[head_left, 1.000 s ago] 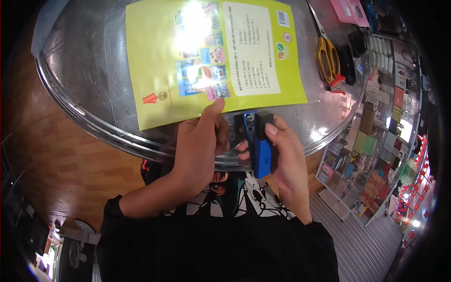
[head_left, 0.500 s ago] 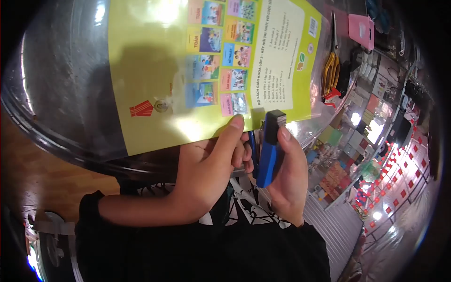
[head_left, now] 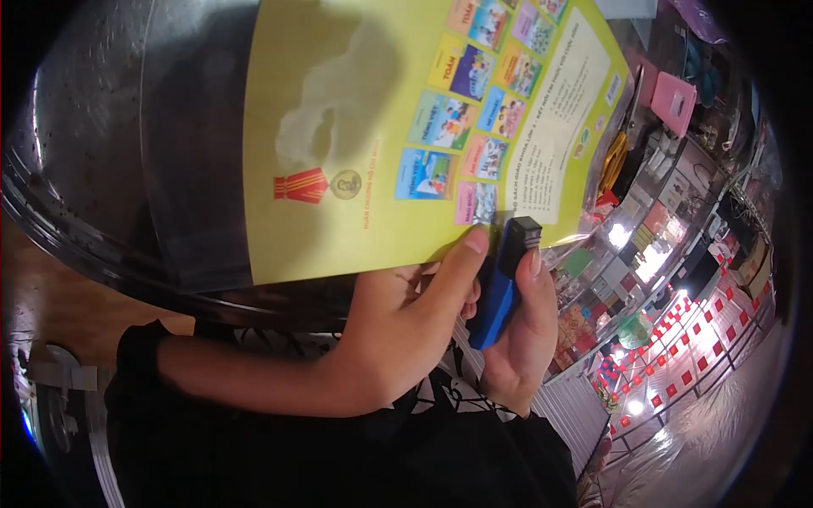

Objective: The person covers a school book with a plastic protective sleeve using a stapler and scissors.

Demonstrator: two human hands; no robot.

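Note:
A yellow-green textbook [head_left: 339, 127], its back cover up and printed with small book covers, lies tilted on the dark round tabletop. Clear plastic film reaches past its edges. My left hand [head_left: 415, 313] pinches the book's near edge, thumb on top and fingers curled underneath. In my right hand [head_left: 521, 339] is a blue stapler [head_left: 500, 305] with a black end, its head against the same edge, just right of my left thumb. Whether its jaws are pressed together cannot be made out.
Beyond the book's right side are yellow-handled scissors [head_left: 616, 161], partly covered, and a pink plastic container [head_left: 674, 102]. Shelves with boxes and goods [head_left: 669, 220] stand to the right. Wooden floor [head_left: 76, 296] shows at the lower left.
The book, both hands and the stapler have shifted right in view, and the book is turned slightly. The scissors are now more covered. Both grips stay the same.

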